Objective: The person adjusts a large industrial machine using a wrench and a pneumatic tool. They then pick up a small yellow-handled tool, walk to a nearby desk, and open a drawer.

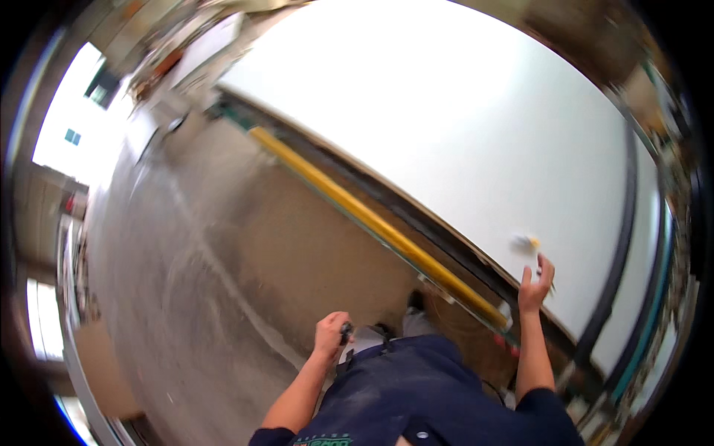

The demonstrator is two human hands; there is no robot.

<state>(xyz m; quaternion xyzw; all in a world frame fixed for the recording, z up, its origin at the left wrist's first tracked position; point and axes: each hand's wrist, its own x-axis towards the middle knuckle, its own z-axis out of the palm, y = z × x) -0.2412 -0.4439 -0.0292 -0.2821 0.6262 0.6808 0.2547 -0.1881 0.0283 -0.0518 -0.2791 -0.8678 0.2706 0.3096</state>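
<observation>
My left hand is low by my waist, its fingers closed round a small black object with a rounded end; most of it is hidden in the palm. My right hand reaches over the near edge of a large white panel, thumb and fingers apart. Just beyond its fingertips, a small blurred white and yellow thing shows against the panel, too smeared to name. A thin dark sliver shows beside the right fingers, and I cannot tell what it is.
A yellow bar runs along the panel's near side, below its edge. Dark strips cross the panel's right end. Concrete floor spreads to the left, with a brown board at the far left. Stacked sheets lie at the back left.
</observation>
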